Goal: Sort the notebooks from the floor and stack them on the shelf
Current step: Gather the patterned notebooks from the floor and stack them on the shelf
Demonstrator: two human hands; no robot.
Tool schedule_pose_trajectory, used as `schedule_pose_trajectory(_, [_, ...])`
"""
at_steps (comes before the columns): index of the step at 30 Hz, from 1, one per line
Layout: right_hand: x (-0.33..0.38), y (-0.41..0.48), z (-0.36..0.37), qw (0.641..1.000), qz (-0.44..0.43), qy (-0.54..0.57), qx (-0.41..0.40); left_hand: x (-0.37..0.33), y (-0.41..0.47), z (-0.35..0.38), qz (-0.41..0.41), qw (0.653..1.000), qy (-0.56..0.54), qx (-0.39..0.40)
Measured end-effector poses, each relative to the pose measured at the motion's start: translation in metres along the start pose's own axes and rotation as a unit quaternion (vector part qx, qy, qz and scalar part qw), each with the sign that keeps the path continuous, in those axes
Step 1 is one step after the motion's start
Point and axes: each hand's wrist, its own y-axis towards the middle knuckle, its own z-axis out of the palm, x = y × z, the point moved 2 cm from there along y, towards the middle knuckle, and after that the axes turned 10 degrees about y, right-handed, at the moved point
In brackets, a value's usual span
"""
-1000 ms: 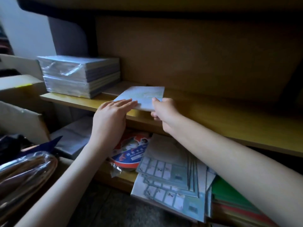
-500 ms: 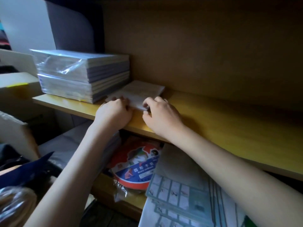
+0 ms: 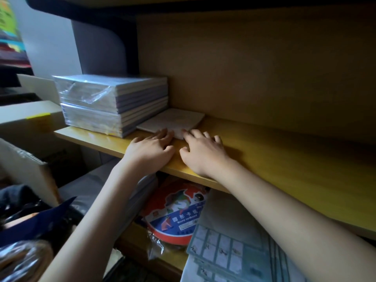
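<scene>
A thin pale notebook (image 3: 173, 121) lies flat on the yellow shelf (image 3: 284, 155), right beside a tall stack of plastic-wrapped notebooks (image 3: 114, 102). My left hand (image 3: 151, 148) rests palm down on the shelf, fingertips touching the notebook's near edge. My right hand (image 3: 204, 152) lies next to it, fingers spread, fingertips also at that near edge. Neither hand grips the notebook.
Below the shelf sit a round red-and-blue card pack (image 3: 177, 214), grid-printed sheets (image 3: 234, 255) and a grey wrapped stack (image 3: 97, 186). Cardboard boxes (image 3: 26, 119) stand at the left. A dark blue item (image 3: 36, 222) and a shiny plastic-wrapped bundle (image 3: 22, 261) fill the lower left.
The notebook went from held above the shelf edge to lying flat on the shelf, pushed back beside the wrapped stack. Both hands let go and now rest flat behind it.
</scene>
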Motion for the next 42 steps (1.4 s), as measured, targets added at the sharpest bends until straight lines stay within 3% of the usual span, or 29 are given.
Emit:
schedule_pose_trajectory(4, [0.001,0.000,0.001,0.999,-0.035,0.024,0.000,-0.009,0.008,-0.003,-0.018,0.999,-0.025,0.018])
schedule_pose_trajectory(13, [-0.002,0.002,0.002,0.999,-0.019,0.000,0.044,-0.010,0.015,-0.002,-0.009,0.999,-0.009,0.040])
schedule_pose_trajectory(20, [-0.003,0.007,0.005,0.998,0.010,-0.027,0.057,-0.008,0.017,0.000,-0.019,0.999,-0.012,0.025])
schedule_pose_trajectory(24, [-0.008,-0.017,-0.014,0.989,0.056,-0.061,0.122,-0.013,-0.001,-0.011,-0.027,0.996,-0.075,-0.035])
schedule_pose_trajectory(26, [-0.018,-0.058,-0.026,0.992,0.019,-0.098,0.079,-0.018,-0.023,-0.014,0.021,0.989,-0.068,-0.132])
schedule_pose_trajectory(29, [-0.030,-0.146,-0.037,0.984,-0.125,-0.093,-0.090,-0.043,-0.083,-0.012,0.151,0.951,-0.042,-0.265])
schedule_pose_trajectory(32, [-0.053,-0.231,-0.016,0.967,-0.219,-0.061,-0.114,-0.088,-0.163,0.012,0.322,0.904,-0.011,-0.280])
schedule_pose_trajectory(34, [-0.073,-0.278,0.012,0.971,-0.226,-0.053,-0.052,-0.113,-0.208,0.037,0.413,0.880,-0.003,-0.235])
schedule_pose_trajectory(36, [-0.095,-0.329,0.046,0.985,-0.162,-0.024,0.055,-0.136,-0.251,0.082,0.442,0.891,-0.013,-0.105])
schedule_pose_trajectory(39, [-0.116,-0.369,0.083,0.983,-0.025,0.078,0.162,-0.141,-0.287,0.141,0.357,0.926,-0.039,0.116])
schedule_pose_trajectory(41, [-0.126,-0.392,0.109,0.959,0.051,0.136,0.245,-0.142,-0.315,0.177,0.264,0.905,-0.132,0.308])
schedule_pose_trajectory(42, [-0.128,-0.400,0.119,0.949,0.061,0.129,0.281,-0.141,-0.330,0.188,0.216,0.890,-0.184,0.357])
